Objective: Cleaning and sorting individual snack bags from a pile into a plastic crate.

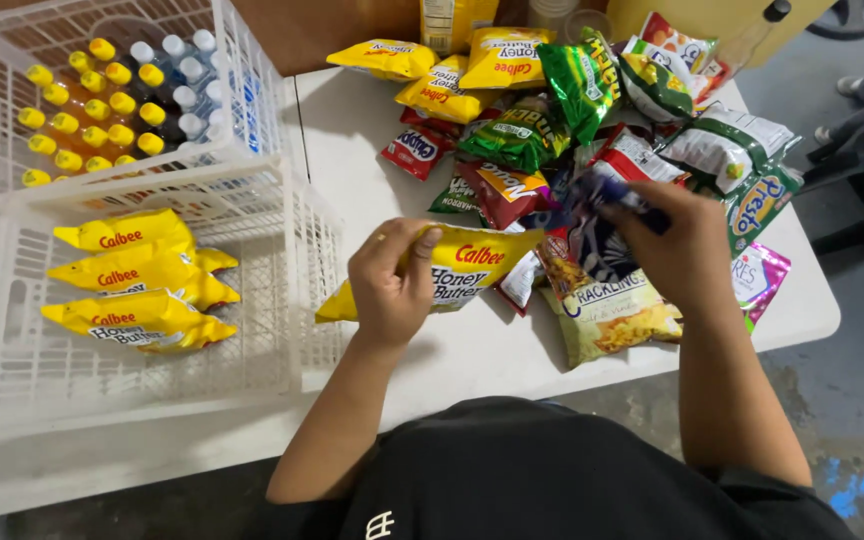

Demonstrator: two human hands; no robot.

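Observation:
My left hand (392, 285) grips a yellow chip bag (477, 265) just above the white table (452, 350). To its right, my right hand (677, 250) is closed on a dark blue snack packet (607, 190) at the near edge of a heap of snack bags (572, 110). Three yellow chip bags (137, 280) of the same kind lie stacked in the near white crate (152, 390) at the left.
A second white crate (242, 90) behind the first holds several bottles with yellow caps (92, 110) and white caps (187, 75). Green, red and yellow packets cover the table's far right. Someone's legs and shoe (852, 90) show at the right.

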